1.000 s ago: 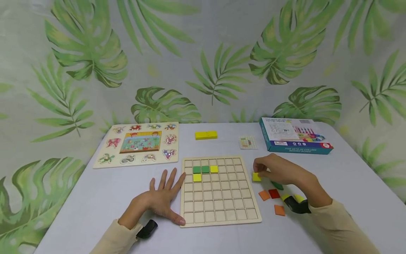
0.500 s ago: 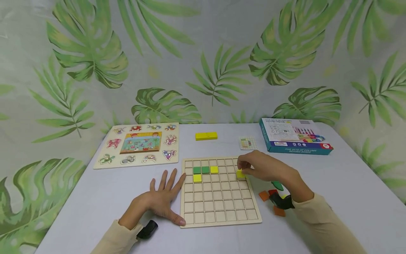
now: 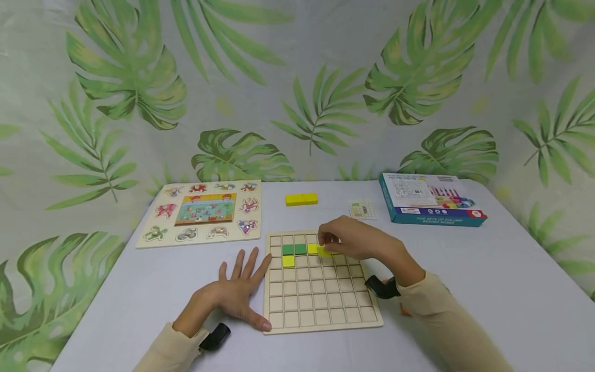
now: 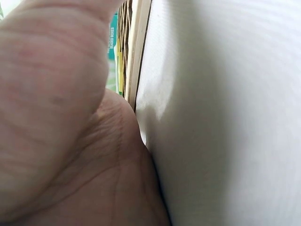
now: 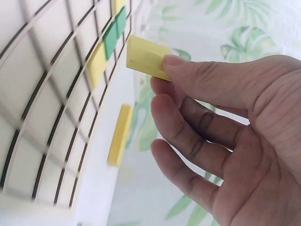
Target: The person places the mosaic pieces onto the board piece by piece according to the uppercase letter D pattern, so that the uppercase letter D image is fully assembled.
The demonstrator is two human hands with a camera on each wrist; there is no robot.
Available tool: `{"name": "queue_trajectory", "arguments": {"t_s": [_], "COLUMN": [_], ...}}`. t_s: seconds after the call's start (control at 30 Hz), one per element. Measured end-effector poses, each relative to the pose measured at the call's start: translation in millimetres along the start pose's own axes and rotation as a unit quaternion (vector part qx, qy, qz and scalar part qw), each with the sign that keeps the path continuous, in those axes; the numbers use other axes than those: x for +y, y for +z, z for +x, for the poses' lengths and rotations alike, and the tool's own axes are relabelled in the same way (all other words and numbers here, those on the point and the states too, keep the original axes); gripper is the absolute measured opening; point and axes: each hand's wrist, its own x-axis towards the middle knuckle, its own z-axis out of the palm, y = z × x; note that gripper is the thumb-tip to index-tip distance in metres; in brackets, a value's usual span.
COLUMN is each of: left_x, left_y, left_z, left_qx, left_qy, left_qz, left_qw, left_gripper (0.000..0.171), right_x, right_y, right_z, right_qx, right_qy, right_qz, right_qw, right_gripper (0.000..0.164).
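Note:
A wooden grid board (image 3: 321, 299) lies on the table, with two green tiles (image 3: 294, 249) and a yellow tile (image 3: 312, 248) in one row and another yellow tile (image 3: 288, 261) just below the leftmost green one. My right hand (image 3: 355, 238) pinches a yellow square tile (image 5: 147, 55) between thumb and forefinger, and in the right wrist view that tile is held clear of the board. My left hand (image 3: 239, 294) is spread flat at the board's left edge, its thumb by the near corner.
A picture puzzle board (image 3: 160, 209) stands at the back left. Behind the grid lie a yellow block (image 3: 301, 199) and a small pattern card (image 3: 362, 209). A boxed set (image 3: 434, 217) sits at the back right. An orange tile (image 3: 405, 310) shows beside the right forearm, which hides other pieces.
My right hand has picked up the yellow tile from the table at the right and carried it left over the board's upper rows. The left hand has stayed in place.

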Motion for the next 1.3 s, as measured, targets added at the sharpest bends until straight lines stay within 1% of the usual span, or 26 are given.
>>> {"name": "queue_trajectory", "arguments": {"t_s": [0.07,0.17,0.27,0.4,0.53,0.6,0.77,0.87,0.97,1.13,1.3], "left_x": [-1.6,-4.2,-3.9,0.9,5.0,6.0,5.7,4.6,3.4,1.8,-3.0], "left_y": [1.5,3.6,2.4,-3.4,-7.3,-8.1,-8.7,-8.0,-6.8,-4.0,1.8], "left_z": [0.6,4.0,6.4,4.3,1.1,0.7,0.8,1.4,2.1,0.6,0.6], "left_qx": [0.001,0.005,-0.007,-0.015,-0.006,-0.005,-0.001,-0.001,-0.002,-0.007,0.003], "left_qy": [0.003,0.005,-0.002,-0.013,-0.016,-0.015,-0.011,-0.009,-0.009,-0.004,0.006], "left_qz": [0.001,0.012,0.019,0.022,0.032,0.035,0.034,0.034,0.033,0.011,-0.004], "left_qw": [1.0000,0.9999,0.9998,0.9996,0.9994,0.9993,0.9994,0.9994,0.9994,0.9999,1.0000], "left_gripper": [0.148,0.149,0.150,0.149,0.144,0.144,0.144,0.144,0.143,0.146,0.148], "right_x": [-3,-7,-10,-11,-10,-13,-17,-20,-24,-29,-31], "right_y": [2,6,11,19,25,27,35,40,45,51,57], "right_z": [6,13,19,25,29,30,35,40,43,44,46], "right_qx": [0.005,0.007,0.002,0.005,0.022,0.026,0.034,0.038,0.036,0.023,0.019], "right_qy": [-0.009,-0.007,-0.004,-0.008,-0.006,-0.002,-0.007,-0.009,-0.001,0.009,-0.004], "right_qz": [0.001,0.006,0.014,0.009,-0.002,0.007,0.020,0.016,0.008,-0.015,-0.032], "right_qw": [1.000,1.000,1.000,1.000,1.000,1.000,0.999,0.999,0.999,1.000,0.999], "right_gripper": [0.004,0.004,0.003,0.003,0.005,0.005,0.007,0.008,0.008,0.007,0.006]}}
